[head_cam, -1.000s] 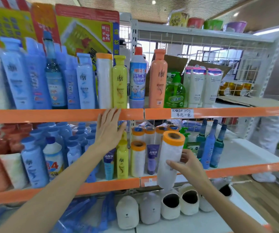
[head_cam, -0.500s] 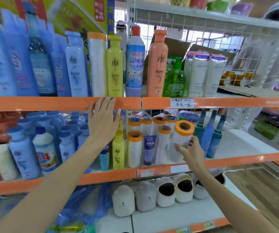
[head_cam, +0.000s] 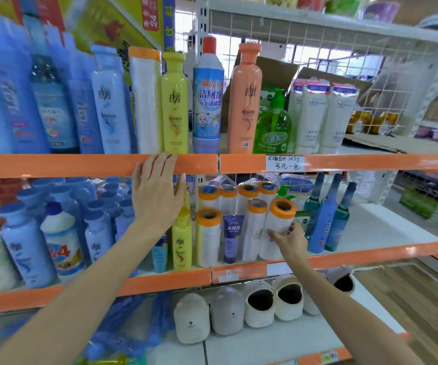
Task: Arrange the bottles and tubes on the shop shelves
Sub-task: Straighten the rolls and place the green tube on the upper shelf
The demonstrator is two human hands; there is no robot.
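Observation:
My right hand [head_cam: 289,239] grips a white roll with an orange top [head_cam: 278,225], which stands upright on the middle shelf [head_cam: 370,252] at the right end of several like rolls [head_cam: 208,235]. A purple tube [head_cam: 232,237] stands among them. My left hand [head_cam: 156,191] rests flat, fingers spread, against the orange edge of the upper shelf [head_cam: 80,164], in front of a yellow bottle [head_cam: 182,241]. On the upper shelf stand blue tubes [head_cam: 109,101], a yellow bottle [head_cam: 175,104], a blue-labelled cleaner bottle [head_cam: 208,98] and an orange bottle [head_cam: 245,101].
Three dark green-blue glass bottles [head_cam: 328,214] stand just right of the roll. Blue bottles [head_cam: 28,243] crowd the middle shelf's left. A green pump bottle [head_cam: 274,125] and white tubes [head_cam: 325,114] sit upper right. Slippers [head_cam: 228,309] fill the bottom shelf. A person [head_cam: 407,83] stands behind the wire rack.
My right hand has carried the orange-topped roll from in front of the shelf edge back onto the middle shelf beside the other rolls. My left hand stayed at the upper shelf edge.

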